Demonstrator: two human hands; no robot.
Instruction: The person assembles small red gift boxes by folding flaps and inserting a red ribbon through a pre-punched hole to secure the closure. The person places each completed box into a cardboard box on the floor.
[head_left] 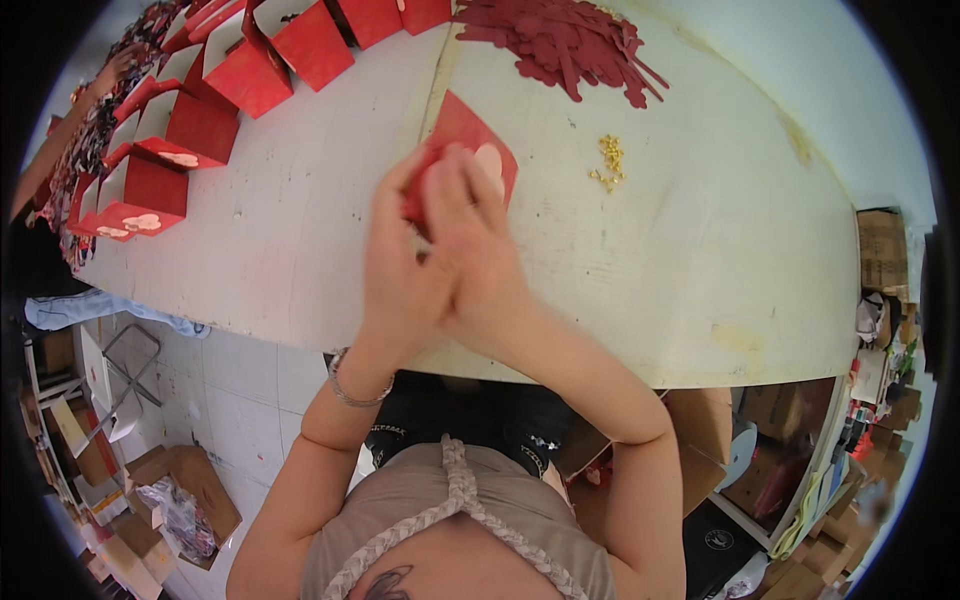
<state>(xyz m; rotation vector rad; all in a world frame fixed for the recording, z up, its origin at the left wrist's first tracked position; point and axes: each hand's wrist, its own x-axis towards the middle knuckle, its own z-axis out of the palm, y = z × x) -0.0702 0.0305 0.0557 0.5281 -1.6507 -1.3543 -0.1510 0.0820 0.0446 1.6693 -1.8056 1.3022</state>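
Note:
A small red paper box [463, 122] with a pale pink shape on one side is held above the table in front of me. My left hand [398, 250] wraps round its left side. My right hand [480, 240] lies across the near side, its fingers bent onto the red card and slightly blurred. The two hands meet at the palms and hide most of the box's near part. Further right on the table lie small gold fasteners [610, 162]. Beyond them is a heap of dark red cut-out strips [570, 45].
Several red boxes [245, 75] with pale insides stand along the far left of the white table [690, 260]. Another person's hand [118, 70] reaches over a patterned pile behind them. On the floor at left sit an open carton [185, 500] and a folding stool [125, 375].

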